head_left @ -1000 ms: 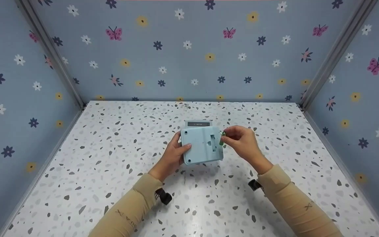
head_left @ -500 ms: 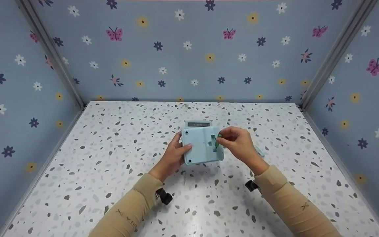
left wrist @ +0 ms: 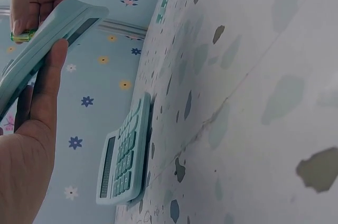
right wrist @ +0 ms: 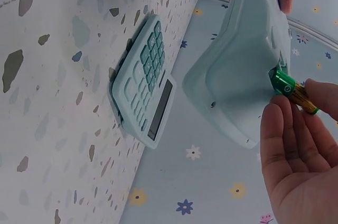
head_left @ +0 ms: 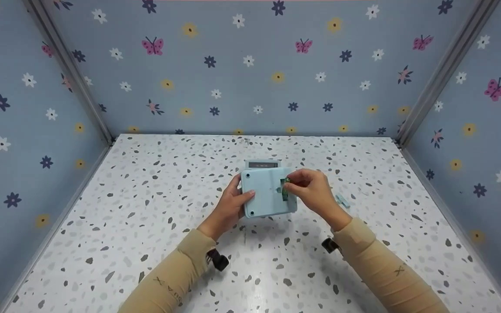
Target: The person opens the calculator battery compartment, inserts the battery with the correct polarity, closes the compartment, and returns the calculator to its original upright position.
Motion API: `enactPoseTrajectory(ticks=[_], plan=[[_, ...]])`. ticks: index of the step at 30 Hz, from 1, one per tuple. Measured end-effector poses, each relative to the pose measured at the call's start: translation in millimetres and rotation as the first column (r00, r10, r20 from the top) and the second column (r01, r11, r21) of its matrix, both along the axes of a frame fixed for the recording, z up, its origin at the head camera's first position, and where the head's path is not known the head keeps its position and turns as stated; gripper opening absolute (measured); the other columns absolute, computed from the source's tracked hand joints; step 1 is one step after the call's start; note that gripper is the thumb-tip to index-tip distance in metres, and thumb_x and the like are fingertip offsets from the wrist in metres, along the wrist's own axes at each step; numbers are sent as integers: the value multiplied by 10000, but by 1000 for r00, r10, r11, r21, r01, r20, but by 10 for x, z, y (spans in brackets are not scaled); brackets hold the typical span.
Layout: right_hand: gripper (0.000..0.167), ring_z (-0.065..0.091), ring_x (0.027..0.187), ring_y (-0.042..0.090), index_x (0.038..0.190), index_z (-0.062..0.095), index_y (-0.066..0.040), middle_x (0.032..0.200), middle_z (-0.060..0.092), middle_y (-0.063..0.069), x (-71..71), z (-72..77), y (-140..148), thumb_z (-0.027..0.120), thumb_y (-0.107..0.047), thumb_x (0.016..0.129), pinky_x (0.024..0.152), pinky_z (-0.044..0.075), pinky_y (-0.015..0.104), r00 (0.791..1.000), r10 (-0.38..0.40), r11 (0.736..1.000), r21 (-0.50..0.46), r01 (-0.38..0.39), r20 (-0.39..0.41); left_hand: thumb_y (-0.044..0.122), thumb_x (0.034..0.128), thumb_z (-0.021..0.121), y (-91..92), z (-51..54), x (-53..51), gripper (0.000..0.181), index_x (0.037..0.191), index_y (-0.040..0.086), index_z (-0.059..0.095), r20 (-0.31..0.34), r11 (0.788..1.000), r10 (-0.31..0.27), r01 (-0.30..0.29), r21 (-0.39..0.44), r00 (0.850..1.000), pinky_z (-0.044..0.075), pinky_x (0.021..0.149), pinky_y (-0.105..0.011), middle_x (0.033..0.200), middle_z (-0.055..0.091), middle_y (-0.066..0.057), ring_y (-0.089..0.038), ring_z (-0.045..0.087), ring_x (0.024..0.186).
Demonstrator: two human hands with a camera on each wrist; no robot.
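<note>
In the head view my left hand grips the left side of a light blue calculator, thumb on its back, which faces up toward me. A narrow battery compartment lies uncovered near its right side. My right hand pinches a green and gold battery between thumb and fingers. One end of that battery sits at the compartment's opening in the right wrist view, tilted to the casing. Part of the display shows on the calculator's underside in the left wrist view; its keys are hidden.
A second light blue calculator lies keys up on the speckled white table, behind the held one. A small light blue cover piece lies right of my right hand. Flower-patterned panels enclose the back and sides.
My right hand has moved left with the battery, from beside the calculator to over its compartment. The small cover piece has come into view behind the right wrist. My left hand stays almost still.
</note>
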State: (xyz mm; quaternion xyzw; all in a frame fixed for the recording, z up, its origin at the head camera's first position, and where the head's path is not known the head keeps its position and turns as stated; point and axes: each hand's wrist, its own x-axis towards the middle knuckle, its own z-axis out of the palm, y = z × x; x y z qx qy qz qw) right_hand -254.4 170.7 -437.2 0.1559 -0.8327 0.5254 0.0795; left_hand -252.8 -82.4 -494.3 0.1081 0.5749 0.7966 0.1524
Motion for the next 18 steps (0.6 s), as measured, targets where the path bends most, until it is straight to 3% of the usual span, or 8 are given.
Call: enactPoseTrajectory(ticks=[8,18], plan=[[144,716,839,136,1075,823,20,1000,807,186,-4,-14,-7,822,-62,957,742,581,191,1000,3,1000,9,-4,13,113,1113,574,-2,4,9,692,1705,220,234,-3,1000,6,-6,3,1000,585,1093,-547,1645,494,-226,-332,636,1362],[144,702,829,149,1065,786,-16,977,794,130,-8,-26,-36,836,-48,934,753,584,206,999,-25,1000,13,24,34,123,1112,577,-7,-9,11,707,1716,227,224,-8,1000,2,-2,-2,1000,557,1124,-573,1677,459,-218,-402,582,1442]])
